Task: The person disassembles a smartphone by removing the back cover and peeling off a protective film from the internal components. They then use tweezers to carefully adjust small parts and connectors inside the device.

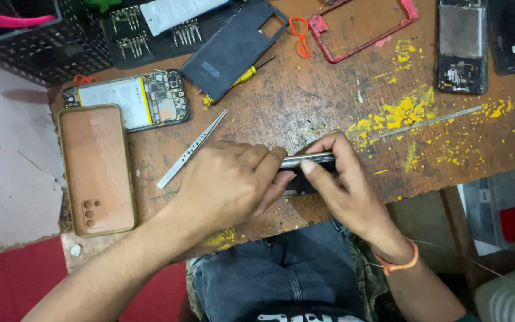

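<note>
Both hands meet at the near edge of the wooden workbench (305, 107), above the person's lap. Left hand (227, 182): forearm comes in from lower left, wrist straight, knuckles up, fingers curled closed around the left end of a dark phone (308, 160) held on edge, its thin metallic side facing the camera. Right hand (344, 179): forearm rises from lower right, an orange band at the wrist, palm turned inward, thumb pressed along the phone's near side, fingers wrapped over the top; also gripping. Phone sits between the two hands, just above the bench edge; whether it touches the wood, cannot tell.

Metal tweezers (192, 149) lie diagonal just beside the left hand, not touched. Further left, a tan phone case (96, 170) lies flat beside an opened phone (129, 100) showing battery and board. Dark back cover (233, 48) above it, over a yellow-handled screwdriver (242, 77). Red phone frame (362, 27) at top centre. Yellow paint splatter (409, 110) on the wood to the right.
</note>
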